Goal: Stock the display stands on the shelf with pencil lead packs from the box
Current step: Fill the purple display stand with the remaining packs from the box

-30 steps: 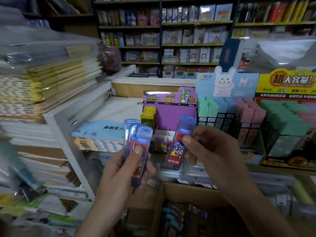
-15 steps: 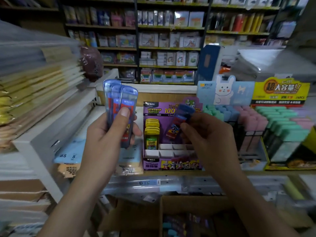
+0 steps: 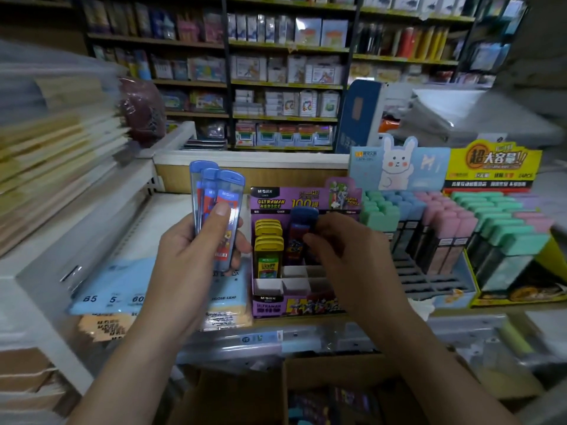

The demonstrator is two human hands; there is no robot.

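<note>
My left hand (image 3: 196,259) grips a bunch of blue-capped pencil lead packs (image 3: 219,204), upright, left of the purple display stand (image 3: 276,305) on the shelf. My right hand (image 3: 346,256) pinches a single blue-capped lead pack (image 3: 299,231) and holds it upright inside the stand, in a rear slot beside several yellow-capped packs (image 3: 268,240). Several front slots of the stand show white dividers. The open cardboard box (image 3: 239,394) sits below the shelf edge, with more packs dimly visible inside.
Right of the purple stand stand a bunny-topped display (image 3: 414,228) with pastel packs and a yellow-topped display (image 3: 503,240). Blue loose-leaf paper packs (image 3: 113,289) lie left. Stacked paper (image 3: 55,154) fills the left rack. Stocked shelves (image 3: 285,87) stand behind.
Both hands rose from near the box toward the shelf. My right hand carried its single pack forward and down into the purple stand. My left hand kept its bunch.
</note>
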